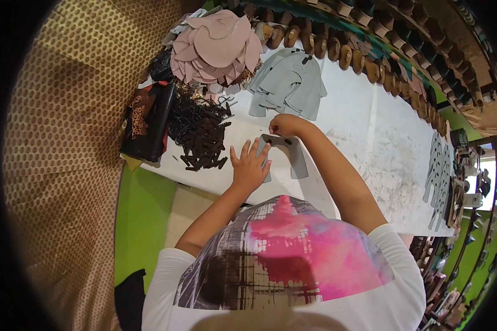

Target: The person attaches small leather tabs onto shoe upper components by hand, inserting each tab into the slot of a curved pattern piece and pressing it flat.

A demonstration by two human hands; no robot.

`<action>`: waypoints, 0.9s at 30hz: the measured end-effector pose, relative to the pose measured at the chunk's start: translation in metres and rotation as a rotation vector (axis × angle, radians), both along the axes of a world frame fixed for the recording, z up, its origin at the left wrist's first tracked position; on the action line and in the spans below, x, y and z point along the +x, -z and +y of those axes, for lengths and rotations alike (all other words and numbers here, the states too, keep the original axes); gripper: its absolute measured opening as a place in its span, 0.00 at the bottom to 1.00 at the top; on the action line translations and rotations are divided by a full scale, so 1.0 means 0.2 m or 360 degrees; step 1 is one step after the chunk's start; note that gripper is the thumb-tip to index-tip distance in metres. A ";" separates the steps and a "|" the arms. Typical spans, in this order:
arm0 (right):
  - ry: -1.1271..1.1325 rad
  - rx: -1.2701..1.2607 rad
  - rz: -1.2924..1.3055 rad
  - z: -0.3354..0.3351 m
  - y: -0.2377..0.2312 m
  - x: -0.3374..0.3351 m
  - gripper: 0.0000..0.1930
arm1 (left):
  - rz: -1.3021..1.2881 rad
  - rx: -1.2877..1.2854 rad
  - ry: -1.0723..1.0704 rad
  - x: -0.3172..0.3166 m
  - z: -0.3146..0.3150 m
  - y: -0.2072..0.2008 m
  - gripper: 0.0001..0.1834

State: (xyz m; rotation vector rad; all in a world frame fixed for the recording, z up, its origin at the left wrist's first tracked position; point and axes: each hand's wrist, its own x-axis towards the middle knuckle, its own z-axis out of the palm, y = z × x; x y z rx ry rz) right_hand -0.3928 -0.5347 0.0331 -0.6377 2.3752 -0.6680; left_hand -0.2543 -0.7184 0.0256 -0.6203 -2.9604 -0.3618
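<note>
A grey U-shaped cut piece (296, 158), leather-like, lies on the white table in front of me, with dark spots along its curved end. My left hand (250, 166) rests flat on its left arm, fingers spread. At its upper edge my right hand (284, 126) is closed, the fingertips pressed together; anything held there is too small or hidden to make out. Just beyond sits a stack of similar grey pieces (287, 83). Left of my left hand lies a heap of short dark brown strips (204, 144), beside a tangle of black beaded trim (183, 113).
A pile of pink cut pieces (218, 41) stands at the far left, near a black roll (149, 124). Brown shoe lasts (345, 56) line the table's far edge. More grey pieces (437, 179) lie at the right end. A patterned gold curtain (66, 138) hangs at left.
</note>
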 end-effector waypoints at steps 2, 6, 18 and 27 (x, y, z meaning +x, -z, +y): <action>0.0034 -0.0014 -0.0036 0.01 -0.01 0.00 0.06 | 0.0008 0.0006 0.0000 0.00 0.00 0.00 0.26; 0.0215 -0.0038 -0.0102 0.00 -0.08 0.00 0.08 | -0.0018 0.0010 -0.0008 0.00 0.00 0.00 0.27; 0.0538 -0.0232 0.1077 0.00 -0.09 0.34 0.10 | -0.0048 0.0028 -0.0013 -0.01 0.01 -0.01 0.28; 0.0495 -0.0003 0.1254 -0.03 -0.04 0.56 0.14 | -0.0034 0.0039 -0.0001 -0.01 0.01 0.00 0.26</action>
